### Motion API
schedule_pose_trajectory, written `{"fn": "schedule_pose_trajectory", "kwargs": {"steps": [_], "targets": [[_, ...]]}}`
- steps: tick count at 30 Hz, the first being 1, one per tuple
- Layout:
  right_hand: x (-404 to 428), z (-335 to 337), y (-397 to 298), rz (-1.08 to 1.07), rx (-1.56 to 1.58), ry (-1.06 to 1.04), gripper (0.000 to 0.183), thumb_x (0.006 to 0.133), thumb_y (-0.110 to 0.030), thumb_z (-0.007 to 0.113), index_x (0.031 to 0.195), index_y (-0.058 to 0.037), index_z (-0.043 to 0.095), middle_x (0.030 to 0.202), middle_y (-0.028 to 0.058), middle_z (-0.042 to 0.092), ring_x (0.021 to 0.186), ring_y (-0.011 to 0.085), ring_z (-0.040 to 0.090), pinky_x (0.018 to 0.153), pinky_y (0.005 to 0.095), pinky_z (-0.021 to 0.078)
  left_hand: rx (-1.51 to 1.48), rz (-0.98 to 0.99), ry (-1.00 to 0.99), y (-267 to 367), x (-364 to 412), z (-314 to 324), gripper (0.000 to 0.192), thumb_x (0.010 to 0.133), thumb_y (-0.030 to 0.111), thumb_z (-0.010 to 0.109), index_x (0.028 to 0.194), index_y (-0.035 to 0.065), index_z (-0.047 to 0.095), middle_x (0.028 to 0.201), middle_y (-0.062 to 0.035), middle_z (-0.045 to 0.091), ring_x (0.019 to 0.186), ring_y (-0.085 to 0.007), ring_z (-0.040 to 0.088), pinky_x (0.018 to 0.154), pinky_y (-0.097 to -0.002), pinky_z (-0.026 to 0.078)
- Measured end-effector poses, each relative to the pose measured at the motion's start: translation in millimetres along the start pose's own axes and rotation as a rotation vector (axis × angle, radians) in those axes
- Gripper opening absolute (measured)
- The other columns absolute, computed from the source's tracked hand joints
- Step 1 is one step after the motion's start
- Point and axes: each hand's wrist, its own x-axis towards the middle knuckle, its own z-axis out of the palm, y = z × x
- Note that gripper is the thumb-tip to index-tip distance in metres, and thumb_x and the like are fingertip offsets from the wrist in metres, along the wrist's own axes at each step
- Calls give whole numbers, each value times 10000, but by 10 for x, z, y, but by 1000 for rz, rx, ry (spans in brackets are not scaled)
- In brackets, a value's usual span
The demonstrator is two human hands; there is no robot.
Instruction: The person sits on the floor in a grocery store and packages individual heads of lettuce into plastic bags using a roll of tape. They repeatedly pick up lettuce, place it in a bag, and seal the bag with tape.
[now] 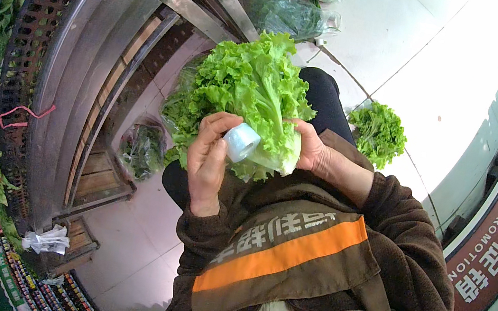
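Note:
In my left hand (210, 161) is a small pale blue roll of tape (241, 142), held between thumb and fingers in front of the leaves. My right hand (306, 146) grips the pale stem end of a bunch of green leaf lettuce (260, 84), whose frilly leaves spread up and away from me over my knees. Further leafy greens lie in clear plastic (182, 91) behind the bunch on its left side; how far they are apart from it is hidden. On the floor beyond my right knee sits another lettuce bunch (378, 133).
Bagged greens (291, 13) rest on the tiled floor ahead, and a smaller bag of greens (144, 146) lies at left. A metal-edged display stand (63, 77) with perforated crates (34, 33) runs along the left. Brown sign panels (486, 261) stand at right.

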Motion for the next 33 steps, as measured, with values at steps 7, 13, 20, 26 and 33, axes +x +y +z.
{"fn": "schedule_pose_trajectory", "kwargs": {"steps": [7, 13, 20, 26, 33], "targets": [[-12, -12, -11, 8, 32, 23, 542, 810, -285, 679, 1270, -28, 551, 1207, 159, 636, 1095, 291, 623, 1026, 483, 451, 223, 91, -18, 73, -94, -37, 104, 895, 48, 631, 996, 33, 643, 1199, -97, 524, 1010, -158, 550, 868, -278, 458], [10, -72, 9, 33, -81, 111, 487, 825, -226, 669, 1254, -25, 559, 1202, 158, 641, 1083, 278, 630, 1008, 459, 463, -51, 146, 195, -71, -92, -77, 77, 908, 54, 619, 960, 21, 573, 1036, -98, 584, 882, -133, 549, 771, -256, 458], [11, 8, 101, 4, -474, 216, 558, 785, -190, 663, 1301, -26, 532, 1203, 108, 630, 1070, 221, 618, 967, 397, 478, 562, 126, 105, 282, 35, -202, 40, 887, 39, 582, 925, 29, 575, 821, -88, 587, 715, -215, 549, 677, -326, 467], [-57, 156, 105, 22, -920, 273, 525, 755, -235, 725, 1214, -24, 583, 1046, 71, 657, 960, 152, 607, 854, 310, 482, 1055, 186, -164, -15, 205, 211, 45, 836, 70, 609, 881, 72, 603, 885, -96, 568, 869, -317, 577, 695, -431, 471], [-137, 142, 49, 98, -987, 185, 662, 743, -360, 815, 1254, -28, 554, 1112, 81, 629, 1028, 187, 572, 879, 328, 453, 1002, 40, -151, -14, 104, 279, 64, 803, 85, 643, 823, 28, 623, 778, -123, 590, 754, -311, 598, 659, -418, 459]]}}
